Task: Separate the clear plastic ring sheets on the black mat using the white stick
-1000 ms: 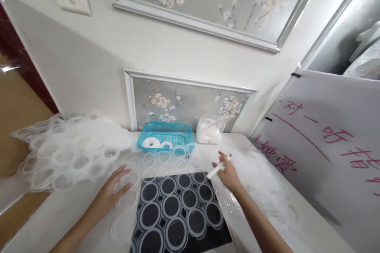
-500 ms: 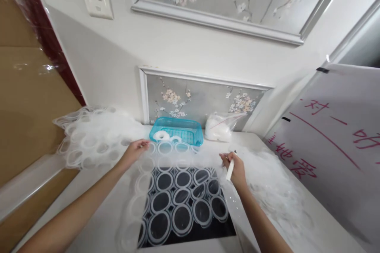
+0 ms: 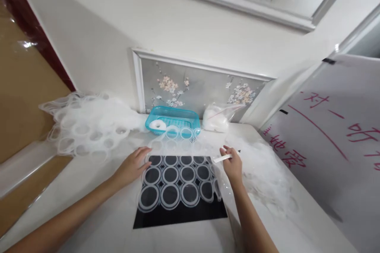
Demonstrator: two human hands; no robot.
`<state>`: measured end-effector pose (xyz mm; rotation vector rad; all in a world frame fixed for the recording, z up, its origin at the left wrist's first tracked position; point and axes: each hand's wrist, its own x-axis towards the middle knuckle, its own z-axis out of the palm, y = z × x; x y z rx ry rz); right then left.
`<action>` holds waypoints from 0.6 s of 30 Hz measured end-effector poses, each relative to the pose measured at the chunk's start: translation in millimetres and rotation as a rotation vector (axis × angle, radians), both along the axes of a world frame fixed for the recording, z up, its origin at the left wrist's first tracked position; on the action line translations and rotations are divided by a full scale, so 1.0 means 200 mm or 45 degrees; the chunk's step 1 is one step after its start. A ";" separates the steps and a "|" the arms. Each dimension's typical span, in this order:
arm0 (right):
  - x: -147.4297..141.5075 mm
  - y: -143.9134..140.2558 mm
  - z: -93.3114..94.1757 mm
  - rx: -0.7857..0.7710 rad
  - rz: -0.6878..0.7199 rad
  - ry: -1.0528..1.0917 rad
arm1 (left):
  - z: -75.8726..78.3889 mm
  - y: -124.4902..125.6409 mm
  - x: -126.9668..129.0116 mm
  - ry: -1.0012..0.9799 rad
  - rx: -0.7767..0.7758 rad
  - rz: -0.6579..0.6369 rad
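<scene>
A translucent sheet of joined rings (image 3: 170,174) lies over a black rectangular mat (image 3: 178,218), its far end reaching a turquoise basket (image 3: 194,120). My left hand (image 3: 132,168) is at the sheet's left edge, thumb and fingers apart; whether the fingertips touch the sheet I cannot tell. My right hand (image 3: 234,166) is closed around a slim white pen-like tool (image 3: 221,158) with a dark tip, just off the mat's upper right corner. The basket holds a white ring-shaped roll (image 3: 158,125).
A heap of ring-cut sheets (image 3: 89,126) covers the back left of the table. More translucent scraps (image 3: 267,178) lie at right. Behind stand a clear bag of white material (image 3: 216,118) and the wall; a whiteboard (image 3: 332,126) leans at right.
The ring sheet has shifted over the mat, away from me and to the right. My left fingers have spread from a pinch. The white tool has swung to nearly level in my right hand.
</scene>
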<state>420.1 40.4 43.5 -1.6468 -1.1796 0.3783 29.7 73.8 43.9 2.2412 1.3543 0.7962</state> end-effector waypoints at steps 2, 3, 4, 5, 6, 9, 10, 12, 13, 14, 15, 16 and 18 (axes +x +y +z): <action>-0.14 -0.08 0.02 -0.034 0.164 0.058 | -0.05 -0.16 -0.07 0.096 -0.047 -0.107; -0.22 -0.12 0.02 -0.081 0.290 0.125 | -0.07 -0.23 -0.09 0.167 -0.049 -0.175; -0.31 -0.16 0.02 -0.148 0.457 0.237 | -0.08 -0.29 -0.11 0.250 -0.037 -0.246; -0.41 -0.19 0.01 -0.226 0.635 0.361 | -0.10 -0.34 -0.12 0.336 -0.016 -0.311; -0.50 -0.22 0.00 -0.291 0.791 0.464 | -0.11 -0.37 -0.12 0.415 0.003 -0.366; -0.72 -0.28 -0.05 -0.383 1.018 0.520 | -0.13 -0.42 -0.10 0.524 -0.021 -0.410; -0.76 -0.30 -0.07 -0.397 1.028 0.483 | -0.13 -0.43 -0.09 0.537 -0.044 -0.402; -0.82 -0.32 -0.10 -0.439 1.025 0.453 | -0.12 -0.44 -0.07 0.553 -0.085 -0.387; -0.83 -0.32 -0.11 -0.467 1.024 0.469 | -0.12 -0.44 -0.07 0.556 -0.097 -0.381; -0.84 -0.33 -0.12 -0.487 1.017 0.500 | -0.12 -0.44 -0.06 0.552 -0.098 -0.377; -0.83 -0.33 -0.13 -0.497 1.009 0.533 | -0.11 -0.45 -0.06 0.539 -0.082 -0.375; -0.83 -0.34 -0.13 -0.495 1.002 0.551 | -0.11 -0.46 -0.06 0.519 -0.053 -0.377; -0.81 -0.35 -0.13 -0.461 1.014 0.519 | -0.09 -0.48 -0.06 0.469 0.039 -0.397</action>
